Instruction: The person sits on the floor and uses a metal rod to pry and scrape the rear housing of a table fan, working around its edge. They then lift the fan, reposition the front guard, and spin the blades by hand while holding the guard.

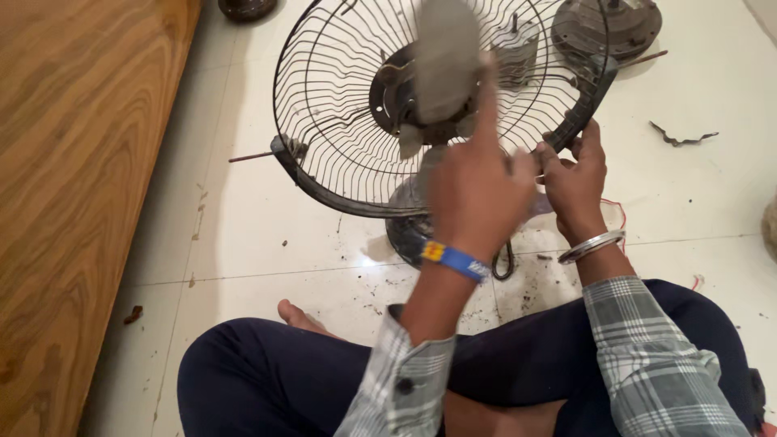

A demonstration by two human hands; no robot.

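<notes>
The fan guard (340, 121) stands tilted on the floor (267, 243). The left hand (473, 190) presses a grey cloth (445, 57), blurred, at the guard's hub, fingers closed on it. The right hand (575, 178) pinches the guard's lower right rim.

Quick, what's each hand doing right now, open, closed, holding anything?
Left hand: raised, holding a blurred grey cloth against the fan guard.
Right hand: closed on the fan guard's rim.

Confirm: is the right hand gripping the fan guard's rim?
Yes, the right hand has its fingers closed on the black rim of the fan guard at its lower right edge.
</notes>
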